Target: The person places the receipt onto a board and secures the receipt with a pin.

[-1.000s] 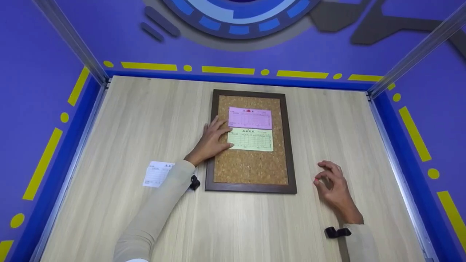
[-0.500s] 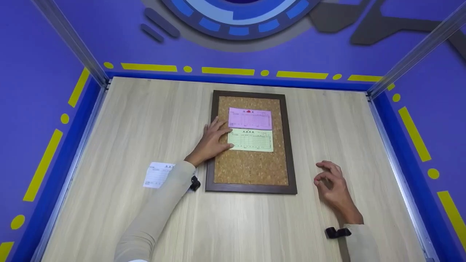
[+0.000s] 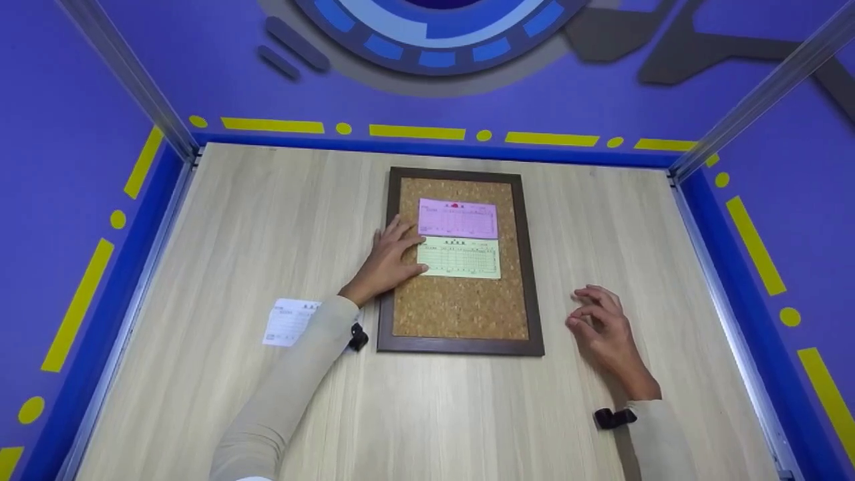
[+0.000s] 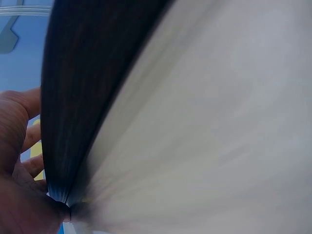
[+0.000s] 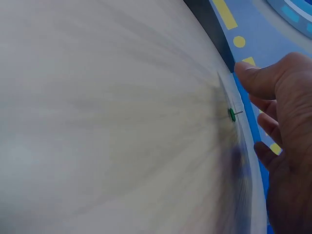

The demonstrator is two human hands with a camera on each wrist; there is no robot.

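Touches the green slip (image 3: 462,259), just right of the left hand (image 3: 386,259) on the corkboard (image 3: 461,307) and next to the pink slip (image 3: 457,219), with that hand's spread, uncurled thumb and forefinger. Holds the right hand (image 3: 610,335) apart from the corkboard with bent thumb and forefinger close together, near a green pin (image 5: 232,115); cannot tell whether pinching anything.

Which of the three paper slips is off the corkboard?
The white slip, lying on the table and partly hidden by the left sleeve; the pink slip and green slip both lie on the corkboard.
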